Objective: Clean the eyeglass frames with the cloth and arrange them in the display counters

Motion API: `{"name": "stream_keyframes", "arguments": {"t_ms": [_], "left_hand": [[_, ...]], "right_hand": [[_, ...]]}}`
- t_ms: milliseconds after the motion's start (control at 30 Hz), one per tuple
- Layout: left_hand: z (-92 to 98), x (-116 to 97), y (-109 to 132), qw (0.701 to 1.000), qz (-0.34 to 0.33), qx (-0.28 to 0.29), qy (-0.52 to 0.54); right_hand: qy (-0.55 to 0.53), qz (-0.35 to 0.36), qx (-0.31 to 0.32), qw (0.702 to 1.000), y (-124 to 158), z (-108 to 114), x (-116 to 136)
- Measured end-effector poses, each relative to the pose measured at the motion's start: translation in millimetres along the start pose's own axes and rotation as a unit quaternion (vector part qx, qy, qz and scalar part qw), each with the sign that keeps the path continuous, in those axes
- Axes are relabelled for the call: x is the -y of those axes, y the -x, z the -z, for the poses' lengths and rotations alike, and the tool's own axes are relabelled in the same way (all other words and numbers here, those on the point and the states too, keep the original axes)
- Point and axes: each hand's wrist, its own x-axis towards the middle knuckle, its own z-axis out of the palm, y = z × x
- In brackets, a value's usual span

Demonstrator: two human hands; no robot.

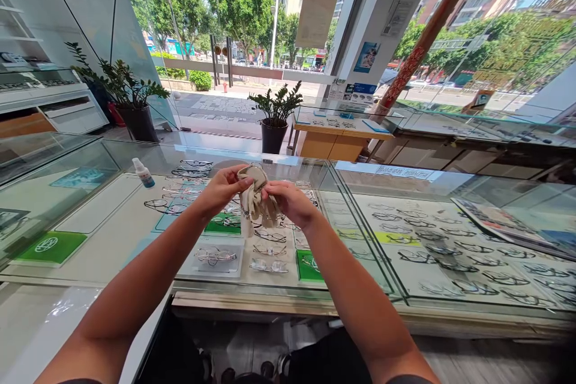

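Note:
A crumpled beige cleaning cloth [256, 204] is held up above the glass display counter, its folds hanging down. My left hand [224, 187] pinches it from the left, thumb and fingers closed near its top. From the right, my right hand [290, 198] grips the cloth between thumb and fingertips. A thin curved rim, like part of an eyeglass frame, shows at the cloth's top; the rest is hidden in the folds. Below and around the hands, several pairs of eyeglasses [269, 265] lie in rows. A small spray bottle [143, 173] with blue liquid stands to the left.
The glass counter [288, 294] spans the view, with a second display case of eyeglasses [443, 250] to the right. A magazine [504, 222] lies at far right. Potted plants [274, 114] stand beyond the counter, before large windows. A green tray [51, 247] is at left.

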Motion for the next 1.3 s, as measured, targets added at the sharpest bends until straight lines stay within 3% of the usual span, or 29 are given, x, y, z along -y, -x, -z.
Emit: {"name": "stream_keyframes", "arguments": {"t_ms": [133,400,600,867,1000,1100,1300], "left_hand": [[-4.2,3,2,1.0,-0.006,0.002,0.004],[-18.1,7,5,0.995,-0.016,-0.089,-0.035],[-18.4,8,7,0.984,-0.041,-0.155,-0.082],[-16.5,8,-3,0.986,-0.072,-0.139,0.048],[-16.3,1,2,0.984,-0.038,-0.144,0.094],[-17.0,-5,10,0.991,0.017,-0.095,0.091],[-25.6,2,19,0.987,0.102,0.128,0.006]], "right_hand": [[-0.012,-0.001,0.015,1.0,0,0,-2],[0.027,0.011,0.042,0.999,-1,-2,-7],[0.024,0.036,0.028,0.999,-4,-6,-11],[-0.035,0.104,-0.047,0.993,2,1,1],[-0.065,0.151,-0.079,0.983,4,10,11],[-0.078,0.18,-0.101,0.975,5,16,16],[-0.089,0.197,-0.105,0.971,4,22,17]]}}
